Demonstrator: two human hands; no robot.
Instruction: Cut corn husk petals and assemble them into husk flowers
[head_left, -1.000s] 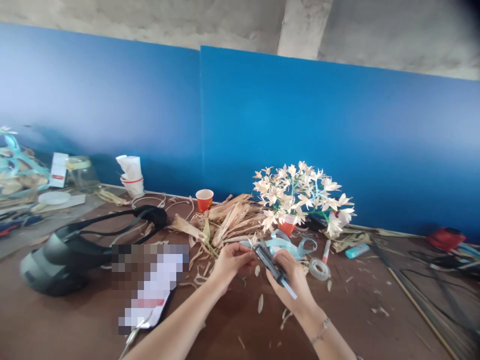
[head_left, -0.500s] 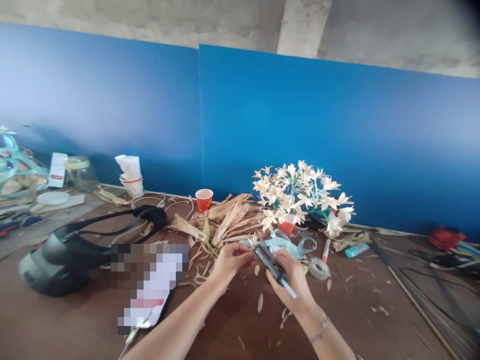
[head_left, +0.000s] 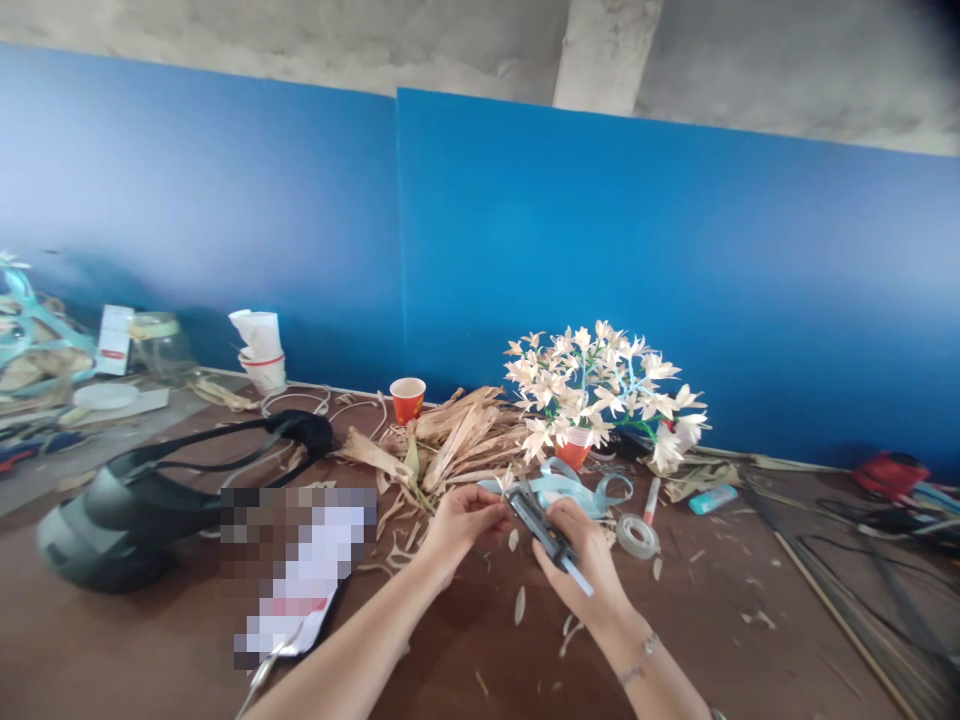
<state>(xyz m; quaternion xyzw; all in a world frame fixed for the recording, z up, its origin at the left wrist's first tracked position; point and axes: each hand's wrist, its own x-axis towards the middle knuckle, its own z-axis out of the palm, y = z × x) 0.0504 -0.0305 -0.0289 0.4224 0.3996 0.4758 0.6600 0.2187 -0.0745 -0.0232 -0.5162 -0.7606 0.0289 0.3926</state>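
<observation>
My right hand [head_left: 585,555] is wrapped round a dark hot glue gun [head_left: 541,525], with a pale glue stick [head_left: 578,577] poking out of its rear end. The gun's front end points up and left, close to the fingers of my left hand [head_left: 469,520]. Those fingers are pinched on a small cream flower [head_left: 505,480], whose petals show just above the fingertips. Whether the nozzle touches the flower, I cannot tell. Behind the gun lies a light blue ribbon [head_left: 577,490]. A bunch of cream flowers [head_left: 592,385] stands in a red paper cup [head_left: 573,450].
Dried husks [head_left: 465,435] are heaped behind my left hand, near another red cup [head_left: 408,400]. To the left lie a black headset [head_left: 112,530] and a blurred phone [head_left: 307,580] with a cable. A tape roll [head_left: 637,537] and a turquoise tube [head_left: 713,500] lie on the right.
</observation>
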